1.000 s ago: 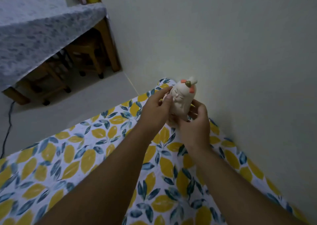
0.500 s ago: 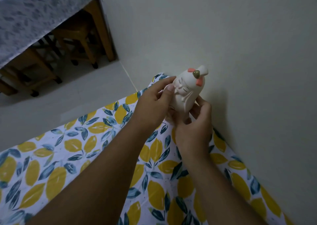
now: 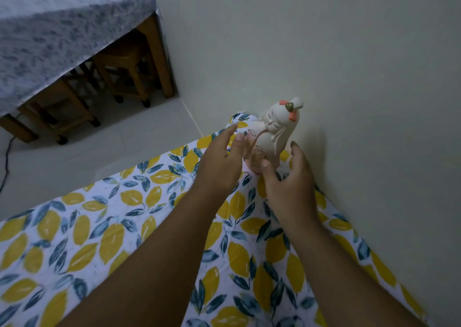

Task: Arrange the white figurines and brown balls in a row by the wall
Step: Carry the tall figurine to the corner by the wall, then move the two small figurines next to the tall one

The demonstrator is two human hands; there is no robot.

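A white figurine stands upright on a lemon-print cloth at the far corner, close against the wall. The left hand and right hand flank it, each grip released, fingers spread just beside its base.

Home room: clothed table, wooden stools.

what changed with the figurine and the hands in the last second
Both hands let go: the left hand and right hand have opened and drawn back, leaving the white figurine standing on the lemon-print cloth by the wall. It stays upright.
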